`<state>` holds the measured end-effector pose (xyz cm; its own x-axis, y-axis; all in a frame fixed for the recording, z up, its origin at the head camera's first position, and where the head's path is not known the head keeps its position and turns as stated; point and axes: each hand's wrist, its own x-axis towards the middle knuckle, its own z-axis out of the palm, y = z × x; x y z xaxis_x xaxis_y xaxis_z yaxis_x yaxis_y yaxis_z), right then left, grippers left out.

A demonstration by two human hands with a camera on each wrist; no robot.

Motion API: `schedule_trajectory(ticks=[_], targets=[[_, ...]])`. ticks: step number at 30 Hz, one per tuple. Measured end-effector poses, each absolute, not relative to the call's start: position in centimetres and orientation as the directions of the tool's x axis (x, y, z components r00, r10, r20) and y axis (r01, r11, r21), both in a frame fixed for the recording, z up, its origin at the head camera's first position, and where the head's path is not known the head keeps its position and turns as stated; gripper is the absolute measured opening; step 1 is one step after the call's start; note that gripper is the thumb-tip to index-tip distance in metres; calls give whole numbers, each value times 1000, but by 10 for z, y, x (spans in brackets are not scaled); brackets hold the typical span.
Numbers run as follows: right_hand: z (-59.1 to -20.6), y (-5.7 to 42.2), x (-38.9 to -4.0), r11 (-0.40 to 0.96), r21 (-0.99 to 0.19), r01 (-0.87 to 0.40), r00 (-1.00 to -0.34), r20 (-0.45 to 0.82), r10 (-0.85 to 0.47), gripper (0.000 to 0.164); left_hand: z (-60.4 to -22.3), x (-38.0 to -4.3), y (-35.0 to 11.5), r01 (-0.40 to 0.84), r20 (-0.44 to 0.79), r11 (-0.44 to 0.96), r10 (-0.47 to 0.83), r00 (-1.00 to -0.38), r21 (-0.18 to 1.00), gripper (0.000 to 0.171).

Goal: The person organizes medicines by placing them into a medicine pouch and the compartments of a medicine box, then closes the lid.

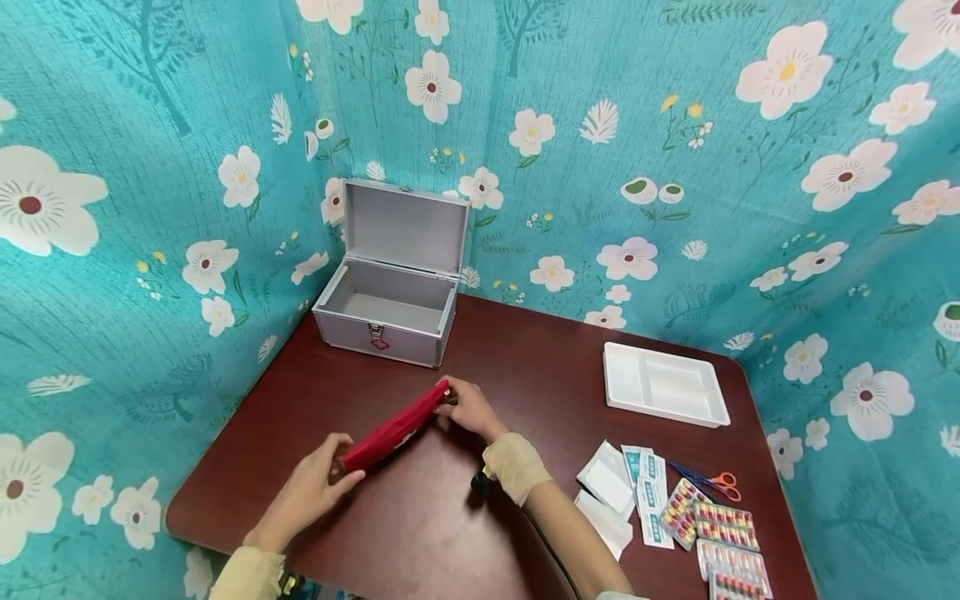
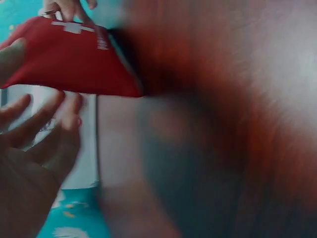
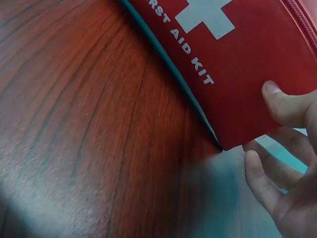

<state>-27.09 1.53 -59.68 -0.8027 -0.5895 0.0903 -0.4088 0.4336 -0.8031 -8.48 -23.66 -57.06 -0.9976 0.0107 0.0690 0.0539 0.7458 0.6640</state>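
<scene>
A red zippered first aid pouch (image 1: 395,427), marked with a white cross and "FIRST AID KIT", is held slanted over the brown table. My right hand (image 1: 470,410) grips its far right end; in the right wrist view the thumb (image 3: 287,105) presses the front while the fingers go behind. My left hand (image 1: 315,483) is around the pouch's near left end, thumb on one side and fingers on the other. The left wrist view shows those fingers (image 2: 44,124) spread and blurred at the pouch's edge, with a gap between palm and pouch.
Behind the pouch stands an open silver case (image 1: 382,325), lid raised. A white divided tray (image 1: 666,385) lies at the right. Nearer are white gauze packs (image 1: 607,479), blue-and-white packets (image 1: 652,500), orange-handled scissors (image 1: 726,485) and several capsule blister packs (image 1: 726,527). A floral curtain (image 1: 555,233) surrounds the table.
</scene>
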Motion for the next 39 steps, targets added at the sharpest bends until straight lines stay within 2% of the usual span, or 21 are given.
schedule_trajectory(ticks=[4,9,14,17,21,27,35,39], targets=[[-596,22,-269,436,-808,-397,-814,91,-574,26,-582,-98,-232,96,171,763,-20,-985,639,24],[-575,20,-273,433,-827,-359,-851,100,-515,28,-561,-124,-243,106,292,751,-119,-949,652,13],[-537,14,-279,404,-875,-266,-894,67,-443,27,-527,-171,-261,52,274,697,-212,-938,715,11],[-518,10,-288,387,-899,-205,-923,46,-383,26,-503,-204,-265,31,236,655,-228,-945,755,24],[-496,3,-311,397,-902,-171,-952,48,-302,24,-475,-247,-269,-1,151,640,-182,-972,768,48],[-470,-11,-345,471,-873,-126,-976,25,-216,35,-457,-299,-276,-21,26,693,-58,-998,721,80],[-470,-38,-359,603,-788,-123,-977,-11,-215,69,-459,-328,-286,-66,-109,801,-1,-994,595,90],[-473,-39,-361,667,-731,-144,-970,-29,-241,66,-464,-336,-278,-74,-157,832,16,-987,550,90]])
